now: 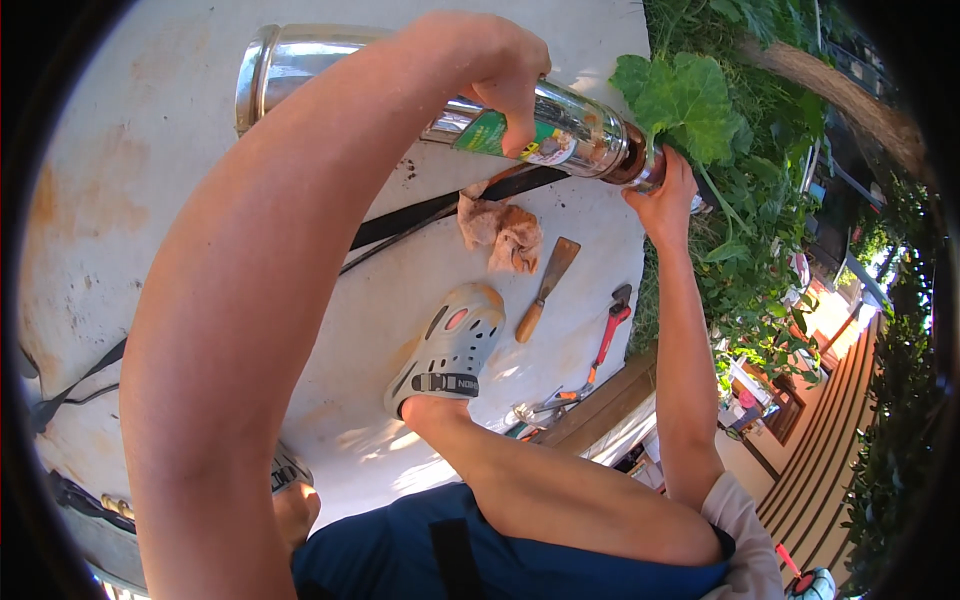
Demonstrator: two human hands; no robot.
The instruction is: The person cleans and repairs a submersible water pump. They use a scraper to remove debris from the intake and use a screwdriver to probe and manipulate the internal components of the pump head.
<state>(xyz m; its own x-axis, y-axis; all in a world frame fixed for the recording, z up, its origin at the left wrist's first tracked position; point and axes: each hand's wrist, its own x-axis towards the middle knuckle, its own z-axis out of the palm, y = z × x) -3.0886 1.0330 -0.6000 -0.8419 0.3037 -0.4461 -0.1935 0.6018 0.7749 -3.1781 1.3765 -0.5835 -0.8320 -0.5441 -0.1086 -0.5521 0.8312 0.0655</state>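
Observation:
A long, shiny metal cylinder (575, 118) with a green label lies slantwise at the top, wider at its left end and tapering to a rusty brown neck (632, 158) at the right. Reaching over it from above, my left hand (508, 85) grips its middle, thumb beside the label. My right hand (668, 195) is closed around the narrow end; some of its fingers are hidden behind it. Just below the cylinder are a stained, crumpled rag (500, 230) and a scraper (550, 290) with a wooden handle. A red-handled pipe wrench (608, 335) lies further right.
My foot in a grey clog (455, 345) stands on the pale, stained surface (370, 300). Black straps (460, 205) run under the cylinder. Leafy plants (690, 105) border the right edge, one big leaf hanging over the cylinder's end. A wooden beam (600, 405) lies below the wrench.

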